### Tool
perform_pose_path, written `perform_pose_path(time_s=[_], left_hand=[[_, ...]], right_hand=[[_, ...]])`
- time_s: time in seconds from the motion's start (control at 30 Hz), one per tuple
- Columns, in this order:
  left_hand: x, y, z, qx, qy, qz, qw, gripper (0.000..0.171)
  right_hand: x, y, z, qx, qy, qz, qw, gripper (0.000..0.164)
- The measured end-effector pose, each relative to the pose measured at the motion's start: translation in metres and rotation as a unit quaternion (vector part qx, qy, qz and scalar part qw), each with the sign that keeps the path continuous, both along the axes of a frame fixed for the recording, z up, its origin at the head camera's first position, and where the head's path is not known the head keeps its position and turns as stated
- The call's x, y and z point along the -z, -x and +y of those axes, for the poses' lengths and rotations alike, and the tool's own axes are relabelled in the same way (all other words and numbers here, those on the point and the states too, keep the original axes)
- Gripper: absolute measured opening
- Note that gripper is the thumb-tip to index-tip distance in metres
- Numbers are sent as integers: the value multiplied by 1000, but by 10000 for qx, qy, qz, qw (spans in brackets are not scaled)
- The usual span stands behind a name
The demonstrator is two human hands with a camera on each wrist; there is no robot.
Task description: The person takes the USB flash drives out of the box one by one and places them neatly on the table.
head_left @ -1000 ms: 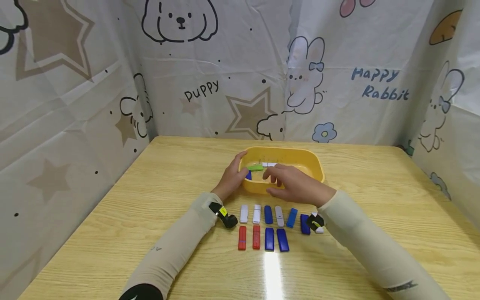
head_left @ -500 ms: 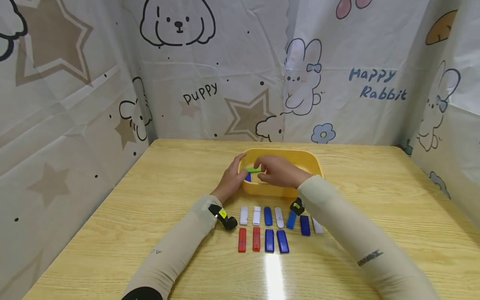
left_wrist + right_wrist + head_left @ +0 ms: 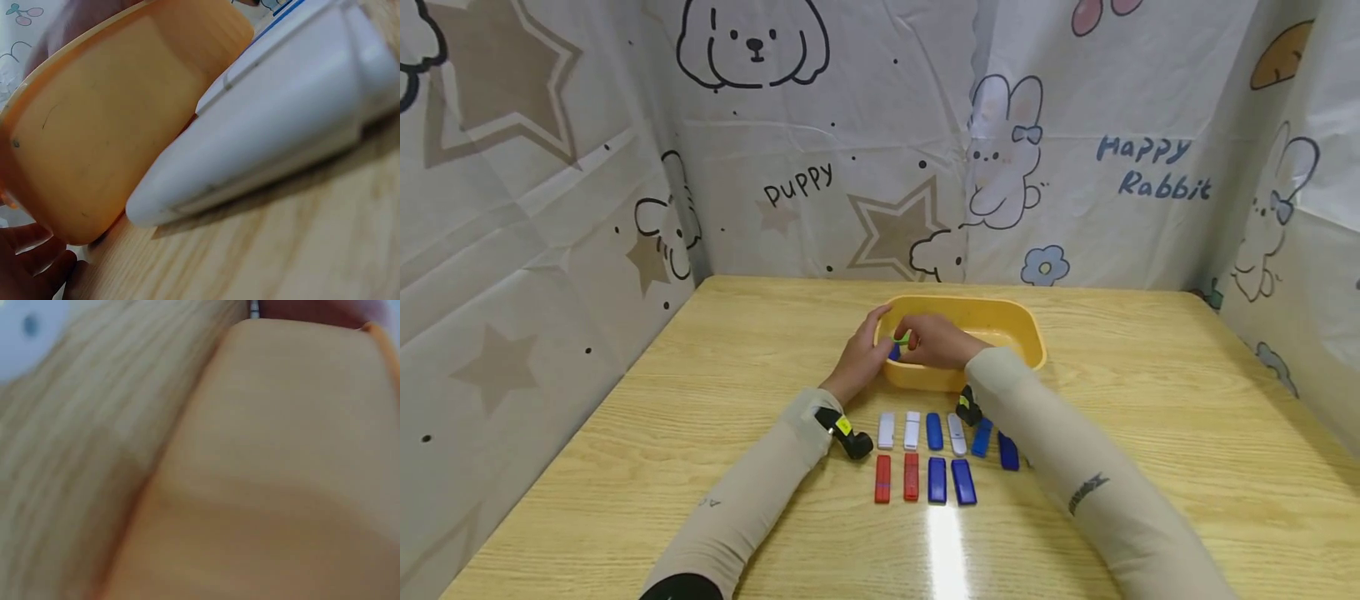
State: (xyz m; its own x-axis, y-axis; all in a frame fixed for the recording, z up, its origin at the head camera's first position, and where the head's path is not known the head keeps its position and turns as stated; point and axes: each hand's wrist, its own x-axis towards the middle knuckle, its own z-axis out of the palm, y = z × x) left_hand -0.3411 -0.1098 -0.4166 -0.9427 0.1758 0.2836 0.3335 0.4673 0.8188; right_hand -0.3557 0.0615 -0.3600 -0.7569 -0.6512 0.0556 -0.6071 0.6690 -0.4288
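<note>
At the back of the table stands a yellow plastic basin (image 3: 1011,321). My left hand (image 3: 859,358) grips its left rim, with the thumb over the inside. My right hand (image 3: 938,342) reaches into the basin, fingers curled down beside a green USB stick (image 3: 903,340). Part of the green stick shows between finger and thumb; whether they pinch it I cannot tell. Close to the left thumb lies a dark blue USB stick (image 3: 894,352) inside the basin. The left wrist view has the basin's outer wall (image 3: 119,112) with fingertips at its lower left. The right hand's fingertips are hidden in its wrist view.
In front of the basin two rows of USB sticks lie on the table: a white stick (image 3: 887,431), a red stick (image 3: 883,479), a blue stick (image 3: 937,481) and several others. The right sleeve (image 3: 1060,450) passes over the row's right end. A printed cloth (image 3: 805,225) hangs behind.
My right hand has moved left and down into the basin, to the green stick. The white stick seen in the basin earlier is out of sight. The left hand has stayed on the rim.
</note>
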Motion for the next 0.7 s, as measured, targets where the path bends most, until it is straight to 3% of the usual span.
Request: perform_pose_path(time_s=[0.27,0.5,0.7], left_hand=[[0,1,1,3,-66,-80,9999,59],[1,2,0,71,-60,-123,9999,59],[1,2,1,67,-6,-101,9999,60]], right_hand=[[11,8,2,-20,49,-323,9995,36],[10,8,2,-240,-181,-338,9990,39],[8,7,3,-176,-205,-559,9981,36]])
